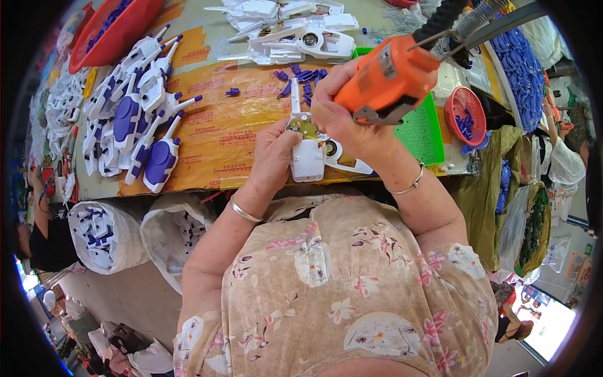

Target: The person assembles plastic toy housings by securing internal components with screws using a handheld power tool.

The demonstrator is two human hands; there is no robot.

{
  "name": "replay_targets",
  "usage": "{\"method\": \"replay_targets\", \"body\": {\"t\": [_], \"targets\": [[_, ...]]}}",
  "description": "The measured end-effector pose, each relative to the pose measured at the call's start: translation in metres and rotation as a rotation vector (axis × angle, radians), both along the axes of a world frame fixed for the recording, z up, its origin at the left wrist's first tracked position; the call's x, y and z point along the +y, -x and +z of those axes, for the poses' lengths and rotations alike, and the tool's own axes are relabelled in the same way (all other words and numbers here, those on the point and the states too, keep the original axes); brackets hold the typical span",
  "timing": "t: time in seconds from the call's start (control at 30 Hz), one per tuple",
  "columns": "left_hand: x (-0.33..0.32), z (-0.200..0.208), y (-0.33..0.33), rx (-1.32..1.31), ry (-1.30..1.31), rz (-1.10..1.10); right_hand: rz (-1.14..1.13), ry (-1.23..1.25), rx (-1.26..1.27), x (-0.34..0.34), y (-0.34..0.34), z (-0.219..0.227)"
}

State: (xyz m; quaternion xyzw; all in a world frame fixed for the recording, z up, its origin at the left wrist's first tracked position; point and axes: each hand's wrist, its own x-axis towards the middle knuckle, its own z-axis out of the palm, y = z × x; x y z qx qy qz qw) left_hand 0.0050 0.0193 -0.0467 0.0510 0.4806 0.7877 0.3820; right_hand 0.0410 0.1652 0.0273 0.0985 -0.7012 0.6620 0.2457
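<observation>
My left hand [274, 151] is closed on the side of a white plastic toy housing [308, 164] at the table's front edge, its thumb lying by a greenish inner mechanism. A thin white barrel points away from me. My right hand [352, 129] is wrapped round an orange power screwdriver [391, 80], held tilted above the housing. Its tip is hidden behind my right fingers, so contact cannot be told. Beside the housing, partly beneath my right hand, lies another white shell piece with a round dark speaker [331, 148]. Small purple plastic parts [306, 76] lie scattered just beyond.
White-and-purple toy guns [127, 119] are piled at left. Open white shells [301, 39] lie at the far side. A green basket [422, 135] and a red basket [466, 116] stand at right; a larger red basket [107, 34] is far left. Filled sacks [103, 235] hang below the table.
</observation>
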Motion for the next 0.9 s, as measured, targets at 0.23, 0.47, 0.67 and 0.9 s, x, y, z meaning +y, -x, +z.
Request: {"method": "replay_targets", "body": {"t": [0.23,0.47,0.67,0.9], "targets": [[-0.001,0.0,0.0,-0.01,0.0,0.002,0.013,0.124,0.042,0.019,-0.011,0.024],[-0.011,0.012,-0.002,-0.041,0.015,0.006,-0.53,-0.541,0.26,0.027,-0.041,0.0],[-0.015,0.019,-0.008,-0.001,-0.017,0.052,-0.126,-0.307,-0.291,-0.008,-0.034,-0.041],[-0.022,0.027,-0.01,0.1,-0.003,0.036,-0.132,-0.162,-0.35,-0.016,-0.031,-0.041]]}}
